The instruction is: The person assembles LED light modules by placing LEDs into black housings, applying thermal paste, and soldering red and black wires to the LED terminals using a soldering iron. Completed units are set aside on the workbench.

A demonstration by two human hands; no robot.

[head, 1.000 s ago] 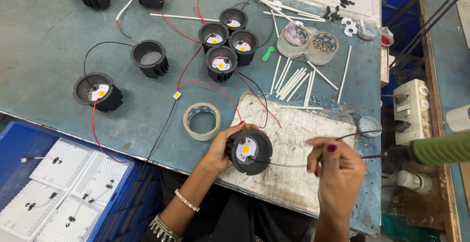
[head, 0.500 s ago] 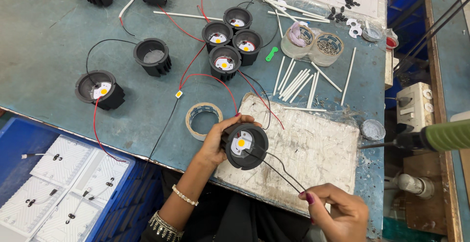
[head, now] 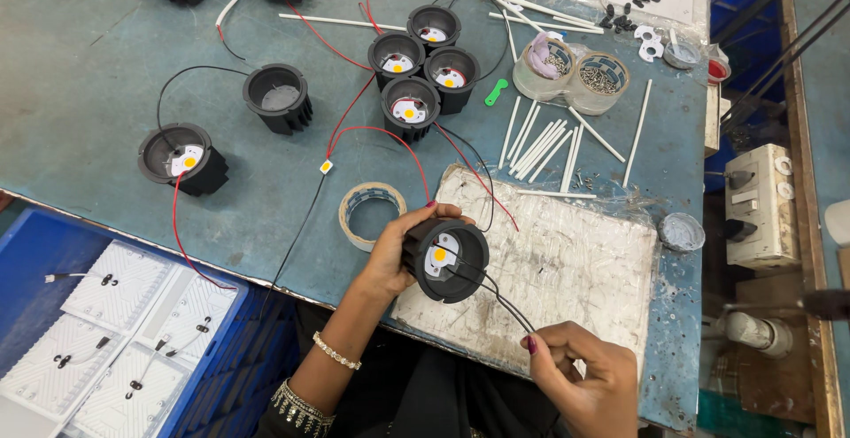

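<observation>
Black round lamp housing (head: 445, 259) sits in our left hand (head: 396, 256), held just above the near edge of the white foam pad (head: 567, 261), its open face tilted up toward us so the white plate with a yellow chip inside shows. Our left forearm comes up from the lower centre, bracelet at the wrist, fingers curled around the housing's ribbed side, thumb on its upper rim. Two thin black wires (head: 496, 294) run out of the housing's mouth down and to the right into our right hand (head: 586, 376), which is nearest to us at the bottom edge; its thumb and fingertips are closed in a pinch on the wire ends, palm turned downward, and the wires look drawn taut. Left of the held housing, a roll of tape (head: 372, 214) lies flat on the blue-grey table (head: 88, 75). Below the table edge at left, a blue crate (head: 27, 243) holds white ribbed panels. Further out, one housing with a red lead (head: 181, 158) and one empty housing (head: 278, 98) stand apart; a cluster of four housings (head: 420, 64) stands together mid-table. White sleeve tubes (head: 540, 141) lie scattered right of them, beside two round tubs of screws (head: 575, 73).
</observation>
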